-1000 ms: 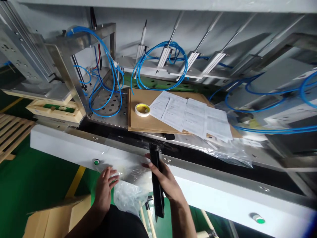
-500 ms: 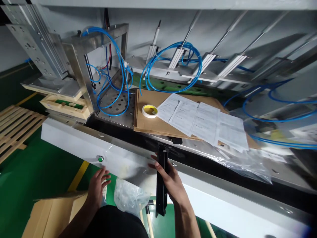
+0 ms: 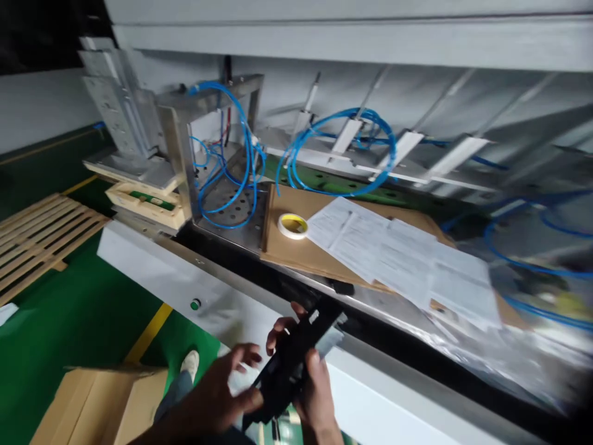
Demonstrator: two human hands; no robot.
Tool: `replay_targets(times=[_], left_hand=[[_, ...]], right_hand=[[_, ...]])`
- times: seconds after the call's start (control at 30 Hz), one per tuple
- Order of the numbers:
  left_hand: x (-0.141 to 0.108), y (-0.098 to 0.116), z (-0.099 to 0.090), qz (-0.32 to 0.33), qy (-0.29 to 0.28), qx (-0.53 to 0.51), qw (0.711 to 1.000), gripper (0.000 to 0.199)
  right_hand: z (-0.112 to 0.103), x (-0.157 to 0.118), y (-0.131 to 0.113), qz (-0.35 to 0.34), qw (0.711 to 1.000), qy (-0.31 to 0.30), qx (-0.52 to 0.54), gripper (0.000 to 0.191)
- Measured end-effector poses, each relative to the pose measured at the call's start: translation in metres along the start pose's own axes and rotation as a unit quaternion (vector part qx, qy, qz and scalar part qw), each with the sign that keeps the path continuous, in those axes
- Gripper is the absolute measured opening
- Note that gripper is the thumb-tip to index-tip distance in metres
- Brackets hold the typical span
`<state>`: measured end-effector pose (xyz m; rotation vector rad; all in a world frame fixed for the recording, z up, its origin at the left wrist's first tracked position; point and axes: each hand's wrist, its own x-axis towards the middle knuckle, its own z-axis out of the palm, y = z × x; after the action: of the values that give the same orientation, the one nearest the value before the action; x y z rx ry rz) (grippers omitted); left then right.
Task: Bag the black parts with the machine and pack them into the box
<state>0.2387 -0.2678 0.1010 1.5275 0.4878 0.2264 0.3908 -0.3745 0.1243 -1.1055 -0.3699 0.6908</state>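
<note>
A long black channel-shaped part point(image 3: 290, 364) lies slanted in front of me, its upper end pointing right toward the machine's white front rail. My right hand point(image 3: 317, 389) is wrapped around it, with the thumb on the near side and fingers showing past the far edge. Beside the lower end is my left hand point(image 3: 220, 386), fingers apart and curved. Its thumb overlaps the part's edge; whether it presses on it I cannot tell. Motion blurs both hands and the part's details.
A tape roll point(image 3: 293, 226) and printed sheets point(image 3: 384, 247) rest on cardboard point(image 3: 282, 194). Blue hoses point(image 3: 296, 167) coil behind, near metal cylinders point(image 3: 405, 148). A green button point(image 3: 195, 304) sits on the white rail point(image 3: 152, 272). An open carton point(image 3: 102, 402) and wooden pallet point(image 3: 41, 241) are on the floor.
The black part has turned from upright to slanted, its lower end swinging left. My left hand has moved right, up to the part. The view has shifted, showing more of the machine's top.
</note>
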Motion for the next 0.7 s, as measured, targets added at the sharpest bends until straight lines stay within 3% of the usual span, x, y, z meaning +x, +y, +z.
replay_targets(times=[0.07,0.1,0.17,0.2,0.23,0.3,0.37,0.4,0.43,0.5,0.57,0.7], left_hand=[[0.003,0.013,-0.006,0.008,-0.070,-0.010,0.997,0.063],[0.005,0.015,-0.015,0.010,-0.073,-0.001,0.997,0.063],[0.011,0.012,-0.046,0.030,-0.010,0.062,0.998,0.063],[0.013,0.009,-0.067,0.050,0.031,0.116,0.992,0.065],[0.015,0.005,-0.089,0.073,0.065,0.179,0.979,0.067],[0.019,0.000,-0.136,0.111,0.088,0.320,0.937,0.066],[0.022,0.002,-0.180,0.135,0.062,0.436,0.888,0.063],[0.024,0.005,-0.200,0.142,0.049,0.476,0.867,0.063],[0.026,0.008,-0.219,0.149,0.043,0.502,0.851,0.063],[0.031,0.014,-0.253,0.172,0.048,0.522,0.834,0.066],[0.034,0.013,-0.283,0.209,0.098,0.525,0.820,0.066],[0.035,-0.011,-0.325,0.250,0.368,0.450,0.774,0.061]], right_hand=[[0.015,0.004,0.013,-0.020,0.999,-0.034,-0.035,0.085],[0.021,0.008,0.017,-0.039,0.996,-0.037,-0.071,0.086],[0.033,0.021,0.017,-0.126,0.977,-0.003,-0.175,0.089],[0.040,0.028,0.013,-0.191,0.951,0.027,-0.243,0.091],[0.048,0.036,0.008,-0.262,0.908,0.048,-0.324,0.094],[0.070,0.054,0.000,-0.392,0.776,0.015,-0.494,0.095],[0.099,0.071,-0.001,-0.444,0.638,-0.118,-0.617,0.084],[0.116,0.079,0.003,-0.443,0.591,-0.190,-0.647,0.076],[0.132,0.087,0.010,-0.435,0.562,-0.245,-0.659,0.071],[0.163,0.105,0.030,-0.407,0.547,-0.299,-0.668,0.067],[0.189,0.127,0.051,-0.396,0.547,-0.302,-0.673,0.064],[0.238,0.187,0.082,-0.390,0.550,-0.237,-0.699,0.059]])
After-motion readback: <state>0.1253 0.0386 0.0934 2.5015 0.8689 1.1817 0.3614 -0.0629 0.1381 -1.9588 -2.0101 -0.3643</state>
